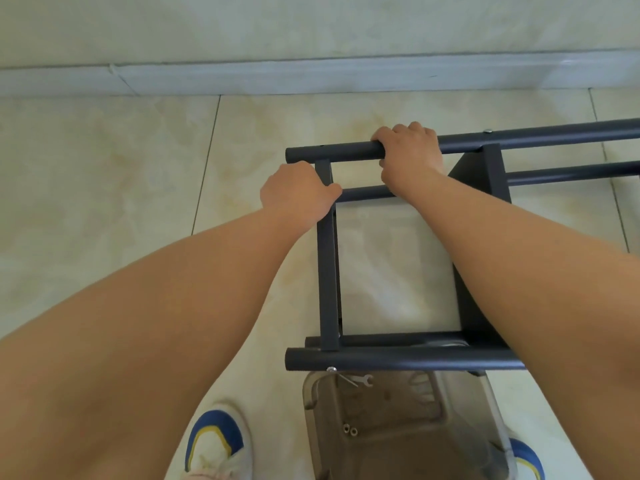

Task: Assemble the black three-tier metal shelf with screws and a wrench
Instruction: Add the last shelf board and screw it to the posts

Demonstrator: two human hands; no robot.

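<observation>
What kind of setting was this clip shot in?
Probably an indoor room in a home: glossy beige floor tiles, a pale baseboard along the wall, and a clear plastic stool holding a small wrench.

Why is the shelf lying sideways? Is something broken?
Nothing looks broken. The shelf lies on its side over the brown stool while both hands hold it. The wrench sits near the stool's edge, half under a tube.

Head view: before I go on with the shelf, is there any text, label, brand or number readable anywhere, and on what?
None: no readable text in this view.
Black shelf frame: bare tubes, no label or marking visible.
Wrench: too small to show any stamp.
Translucent stool: no lettering visible.
Shoes: blue and yellow trim only, no brand readable.
</observation>
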